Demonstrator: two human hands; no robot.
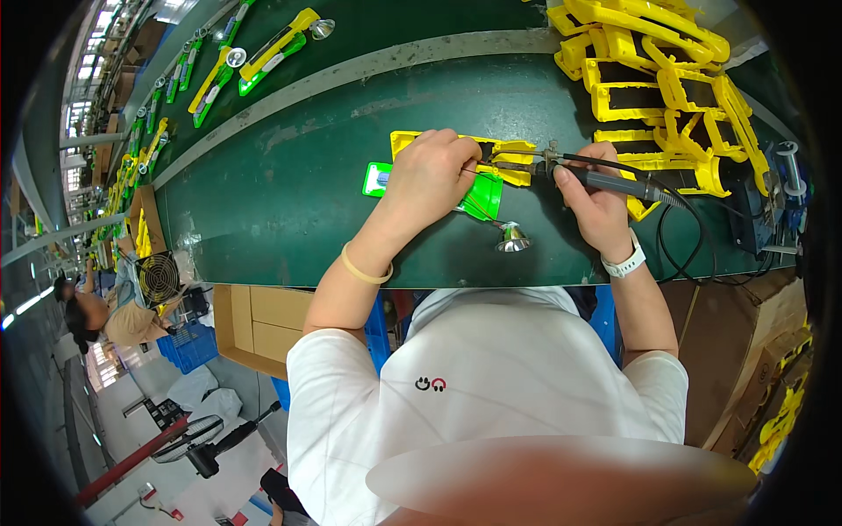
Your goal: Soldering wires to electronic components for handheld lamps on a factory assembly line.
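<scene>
Fingertips of the left hand are drawn close together over a yellow shell on the green table; I cannot tell what they pinch. The right hand is closed around the black handle of an iron, whose front end points at the shell's right part. With the shell as the clock's centre, a green panel lies just beside it at 6 o'clock, and a reflector, joined to thin wires, sits at 5.

A cardboard box stands below the table at 7 to 8 o'clock, its inner walls showing. At 9, a smaller carton has yellow parts in it. A blue crate is at 8.

Yellow frames are heaped at 2 o'clock, near the right hand. A spool stands at 3, and a cable loops at 4. Yellow-and-green assemblies lie at 10, beyond a grey strip. The left hand hides the shell's middle. A floor fan is at 7; a co-worker is at 8.
</scene>
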